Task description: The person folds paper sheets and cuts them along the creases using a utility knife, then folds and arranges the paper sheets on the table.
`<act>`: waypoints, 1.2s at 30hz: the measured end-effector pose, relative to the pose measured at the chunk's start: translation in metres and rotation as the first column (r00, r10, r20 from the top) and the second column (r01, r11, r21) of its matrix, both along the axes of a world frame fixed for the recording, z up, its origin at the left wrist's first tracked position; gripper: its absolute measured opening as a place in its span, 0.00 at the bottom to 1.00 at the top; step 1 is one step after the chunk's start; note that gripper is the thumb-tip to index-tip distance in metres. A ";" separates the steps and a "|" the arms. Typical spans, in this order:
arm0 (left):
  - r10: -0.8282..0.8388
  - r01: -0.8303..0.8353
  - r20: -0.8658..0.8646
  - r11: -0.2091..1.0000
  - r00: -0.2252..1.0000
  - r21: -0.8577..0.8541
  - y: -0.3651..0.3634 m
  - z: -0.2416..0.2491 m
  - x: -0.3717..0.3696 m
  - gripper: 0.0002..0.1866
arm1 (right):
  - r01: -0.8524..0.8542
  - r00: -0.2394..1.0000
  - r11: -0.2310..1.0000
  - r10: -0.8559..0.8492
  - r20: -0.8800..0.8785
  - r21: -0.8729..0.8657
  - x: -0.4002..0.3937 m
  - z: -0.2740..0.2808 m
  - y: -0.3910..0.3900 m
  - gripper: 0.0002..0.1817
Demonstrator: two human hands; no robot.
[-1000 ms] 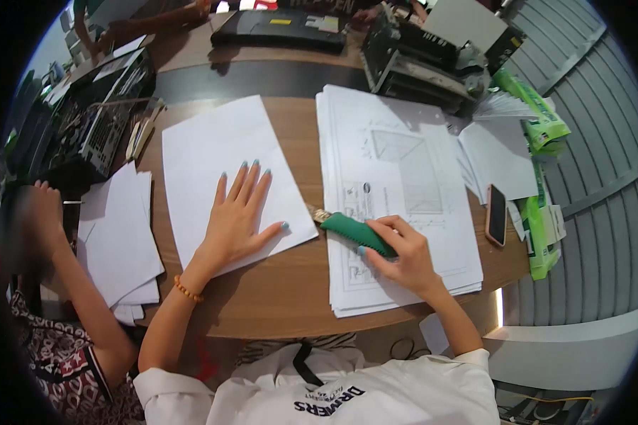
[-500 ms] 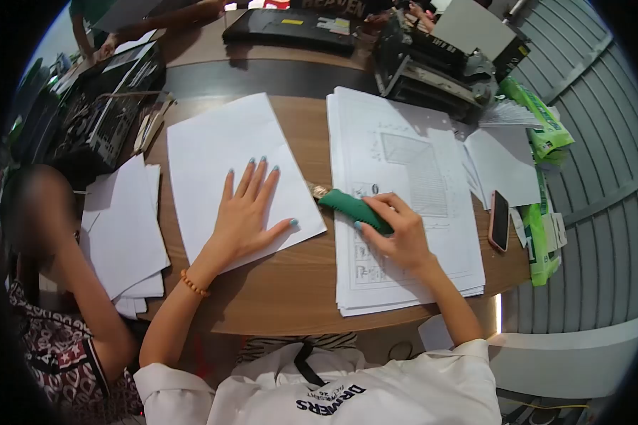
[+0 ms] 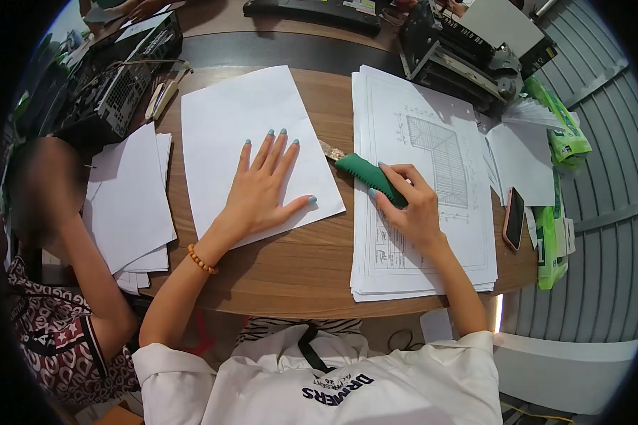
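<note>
Fingers spread, my left hand (image 3: 262, 184) lies flat on a blank white sheet (image 3: 220, 120) left of centre. My right hand (image 3: 411, 202) is closed round a green-handled tool (image 3: 371, 177), over the left side of a stack of printed drawings (image 3: 461, 248). The tool's narrow, mottled end points up and left, and its tip reaches the right edge of the blank sheet. The palm side of my right hand is hidden. On the drawing's top page, a hatched plan shows beyond my right hand.
A phone (image 3: 514, 218) lies right of the drawings, beside green packages (image 3: 551, 248). Loose papers (image 3: 131, 198) and an open metal case (image 3: 120, 92) are at left, near a seated person's arm (image 3: 96, 283). A black machine (image 3: 461, 64) stands at the back right.
The desk and papers appear higher and further right as the view shifts. My left hand stays flat on the sheet, and my right hand still holds the green tool.
</note>
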State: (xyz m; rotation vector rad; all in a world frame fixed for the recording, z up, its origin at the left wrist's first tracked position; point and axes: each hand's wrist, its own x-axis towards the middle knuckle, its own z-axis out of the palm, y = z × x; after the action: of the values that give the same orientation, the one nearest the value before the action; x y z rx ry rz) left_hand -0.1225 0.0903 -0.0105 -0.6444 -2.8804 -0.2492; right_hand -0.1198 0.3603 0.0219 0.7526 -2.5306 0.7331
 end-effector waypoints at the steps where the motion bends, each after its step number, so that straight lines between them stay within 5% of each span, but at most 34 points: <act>1: 0.003 -0.003 0.000 1.000 1.000 0.001 0.000 0.001 0.000 0.43 | -0.003 1.000 1.000 0.003 0.000 0.001 -0.004 0.001 -0.001 0.19; 32: -0.039 0.042 -0.060 0.997 0.997 0.059 0.000 -0.005 -0.001 0.44 | 0.032 0.994 0.999 -0.031 -0.109 0.009 -0.161 -0.026 -0.072 0.19; 36: -0.050 0.056 -0.060 0.993 0.997 0.099 -0.001 -0.006 -0.002 0.45 | 0.142 0.982 0.986 -0.151 -0.116 -0.083 -0.174 -0.019 -0.074 0.16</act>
State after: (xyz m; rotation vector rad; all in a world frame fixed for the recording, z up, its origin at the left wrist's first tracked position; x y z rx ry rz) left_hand -0.1241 0.0891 -0.0170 -0.6988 -2.7778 -0.3745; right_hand -0.2939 0.2867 0.0028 0.5616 -2.4042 0.7049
